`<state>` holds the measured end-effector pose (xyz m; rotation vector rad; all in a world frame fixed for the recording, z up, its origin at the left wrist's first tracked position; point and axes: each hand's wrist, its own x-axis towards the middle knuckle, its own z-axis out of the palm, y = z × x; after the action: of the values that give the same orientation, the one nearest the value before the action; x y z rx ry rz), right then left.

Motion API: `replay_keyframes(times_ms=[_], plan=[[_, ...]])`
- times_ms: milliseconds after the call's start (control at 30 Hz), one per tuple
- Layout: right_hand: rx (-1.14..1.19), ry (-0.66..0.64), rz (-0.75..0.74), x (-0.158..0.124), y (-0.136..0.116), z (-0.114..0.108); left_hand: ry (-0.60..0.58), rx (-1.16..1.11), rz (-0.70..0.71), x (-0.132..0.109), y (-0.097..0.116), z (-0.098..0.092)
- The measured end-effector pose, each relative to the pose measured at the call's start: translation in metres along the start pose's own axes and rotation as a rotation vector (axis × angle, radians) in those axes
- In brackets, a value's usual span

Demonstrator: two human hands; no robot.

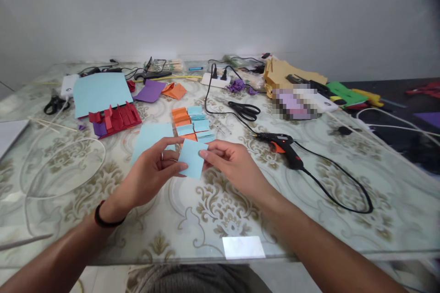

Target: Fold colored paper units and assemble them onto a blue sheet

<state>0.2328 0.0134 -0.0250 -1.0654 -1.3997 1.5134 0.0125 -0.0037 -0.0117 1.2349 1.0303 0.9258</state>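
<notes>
Between both hands is a small light-blue paper square (191,159), raised a little over the table. My left hand (153,169) pinches its left side with the thumb on top. On the right edge, my right hand (228,160) grips it between thumb and fingers. Just behind lie folded orange and light-blue paper pieces (200,124), set in rows and partly hidden by the hands. A larger light-blue sheet (154,132) lies flat under and behind my left hand.
A black glue gun (287,149) with its looping cord lies at right, near black-handled scissors (245,111). Folded red paper pieces (118,119) and a light-blue stack (101,94) are at left. A white power strip (216,80) stands behind. The table's front edge runs close to my body.
</notes>
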Motion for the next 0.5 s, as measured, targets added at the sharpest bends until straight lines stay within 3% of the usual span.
replay_keyframes(times_ms=[300, 500], plan=[[-0.181, -0.107, 0.066, -0.0031, -0.0033, 0.0063, 0.098, 0.318, 0.042, -0.0004, 0.0069, -0.0020], [-0.057, -0.265, 0.115, -0.0046, -0.0035, 0.0088, 0.170, 0.186, 0.062, -0.0005, 0.0034, -0.0082]])
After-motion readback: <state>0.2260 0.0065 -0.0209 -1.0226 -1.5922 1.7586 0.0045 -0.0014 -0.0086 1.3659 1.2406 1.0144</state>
